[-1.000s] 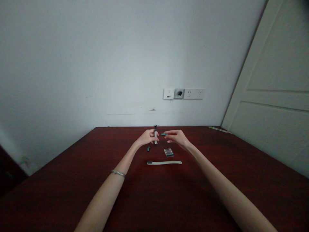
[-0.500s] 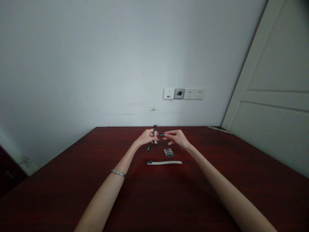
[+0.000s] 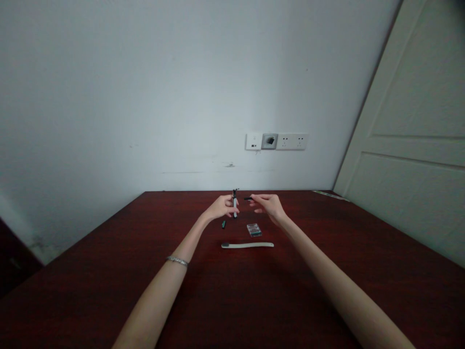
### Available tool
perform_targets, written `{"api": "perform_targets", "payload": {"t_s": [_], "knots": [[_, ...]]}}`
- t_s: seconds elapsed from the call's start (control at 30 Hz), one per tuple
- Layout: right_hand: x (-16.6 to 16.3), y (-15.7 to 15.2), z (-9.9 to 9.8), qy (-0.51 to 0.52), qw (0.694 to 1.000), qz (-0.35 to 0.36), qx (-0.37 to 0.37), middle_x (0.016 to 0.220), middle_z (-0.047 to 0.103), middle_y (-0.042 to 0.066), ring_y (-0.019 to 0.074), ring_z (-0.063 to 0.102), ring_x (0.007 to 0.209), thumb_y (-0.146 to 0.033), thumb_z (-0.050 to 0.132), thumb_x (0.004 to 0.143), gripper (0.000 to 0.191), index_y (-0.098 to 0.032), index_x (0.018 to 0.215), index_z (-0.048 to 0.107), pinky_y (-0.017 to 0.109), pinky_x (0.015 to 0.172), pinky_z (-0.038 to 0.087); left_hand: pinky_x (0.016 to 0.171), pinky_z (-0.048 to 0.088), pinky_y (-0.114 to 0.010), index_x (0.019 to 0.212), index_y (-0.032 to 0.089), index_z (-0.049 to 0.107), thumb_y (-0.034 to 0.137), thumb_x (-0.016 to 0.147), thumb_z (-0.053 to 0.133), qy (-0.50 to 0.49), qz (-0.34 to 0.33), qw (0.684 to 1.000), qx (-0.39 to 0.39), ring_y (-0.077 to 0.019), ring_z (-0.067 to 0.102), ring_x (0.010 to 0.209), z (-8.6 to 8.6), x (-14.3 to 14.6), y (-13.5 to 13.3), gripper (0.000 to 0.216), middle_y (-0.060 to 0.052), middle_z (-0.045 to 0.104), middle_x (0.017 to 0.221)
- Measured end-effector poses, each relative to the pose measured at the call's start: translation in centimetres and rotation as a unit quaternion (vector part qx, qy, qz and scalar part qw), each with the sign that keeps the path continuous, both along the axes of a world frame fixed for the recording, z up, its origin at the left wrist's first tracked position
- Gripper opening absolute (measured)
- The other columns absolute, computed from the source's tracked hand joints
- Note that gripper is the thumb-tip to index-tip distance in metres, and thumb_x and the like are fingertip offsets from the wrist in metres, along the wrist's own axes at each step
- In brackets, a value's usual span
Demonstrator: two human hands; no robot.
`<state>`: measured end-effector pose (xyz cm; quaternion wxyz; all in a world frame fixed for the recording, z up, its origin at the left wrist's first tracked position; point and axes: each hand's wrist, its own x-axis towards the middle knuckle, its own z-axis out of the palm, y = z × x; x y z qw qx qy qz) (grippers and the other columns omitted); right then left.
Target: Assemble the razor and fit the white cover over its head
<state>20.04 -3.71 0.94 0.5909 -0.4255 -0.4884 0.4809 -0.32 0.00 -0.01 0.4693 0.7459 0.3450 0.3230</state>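
Note:
My left hand (image 3: 222, 207) is closed around the pale handle of a razor (image 3: 235, 206), which stands nearly upright with its dark head up. To its right, my right hand (image 3: 268, 204) pinches a small dark razor cartridge (image 3: 247, 198) between thumb and fingertips, apart from the razor. Below my left hand, a second small dark green cartridge (image 3: 223, 224) lies on the table. A clear plastic case (image 3: 254, 230) with something greenish inside lies below my right hand. Nearer to me is a long pale handle (image 3: 249, 245) with a dark left end, lying crosswise.
The dark red wooden table (image 3: 218, 300) meets a white wall at its far edge. Wall sockets (image 3: 290, 141) sit above that edge, with a black plug in one. A pale door (image 3: 414, 145) stands on the right, and a thin patterned strip (image 3: 330, 195) lies at the far right edge.
My right hand has shifted slightly right and up with the cartridge, which now shows a darker side. The razor in my left hand has turned a little; the things on the table stay put.

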Motion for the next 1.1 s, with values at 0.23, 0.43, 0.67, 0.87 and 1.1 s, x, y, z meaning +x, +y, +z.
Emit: {"api": "perform_targets", "payload": {"t_s": [0.23,0.43,0.67,0.87,1.1], "knots": [[0.3,0.6,0.4,0.081,0.996,-0.006,-0.043,0.068,0.07,0.007,0.0123,0.065,0.057,-0.021,0.068,0.072,0.01,-0.011,0.074,0.067,0.02,0.048,0.053,0.05,0.047,-0.02,0.084,0.013,0.053,0.026,0.06,0.074,-0.009,0.018,1.0,0.012,-0.0122,0.061,0.061,-0.1,0.3,-0.3,0.034,-0.001,0.062,0.07],[-0.1,1.5,0.8,0.129,0.989,0.015,-0.065,0.069,0.07,0.005,0.0111,0.064,0.058,-0.019,0.066,0.074,0.008,-0.012,0.071,0.065,0.019,0.051,0.053,0.05,0.047,-0.021,0.092,0.012,0.056,0.029,0.061,0.074,-0.007,0.009,0.999,0.049,-0.0112,0.058,0.057,-0.6,1.2,-0.8,0.04,0.001,0.058,0.065],[-0.8,2.3,0.5,0.157,0.985,0.056,-0.045,0.069,0.07,0.005,0.0119,0.066,0.063,-0.021,0.069,0.072,0.01,-0.013,0.07,0.065,0.02,0.059,0.054,0.047,0.038,-0.019,0.092,0.012,0.058,0.034,0.061,0.073,0.044,0.05,0.981,0.182,-0.0097,0.051,0.051,-1.1,2.1,-1.3,0.041,0.004,0.054,0.056],[-1.5,2.3,0.4,0.172,0.983,0.059,-0.029,0.069,0.07,0.006,0.0127,0.066,0.063,-0.023,0.072,0.068,0.012,-0.012,0.069,0.065,0.023,0.066,0.055,0.048,0.035,-0.018,0.073,0.014,0.053,0.041,0.066,0.069,0.047,0.069,0.973,0.214,-0.0096,0.05,0.052,-1.7,2.8,-1.9,0.032,0.003,0.055,0.056],[-2.1,2.0,0.5,0.194,0.978,0.076,-0.02,0.071,0.071,0.006,0.0122,0.066,0.064,-0.022,0.072,0.069,0.012,-0.012,0.068,0.067,0.019,0.06,0.054,0.047,0.029,-0.018,0.068,0.013,0.053,0.047,0.072,0.061,0.036,0.108,0.961,0.252,-0.0055,0.036,0.046,-2.0,3.5,-2.4,0.035,0.006,0.047,0.049]]}}
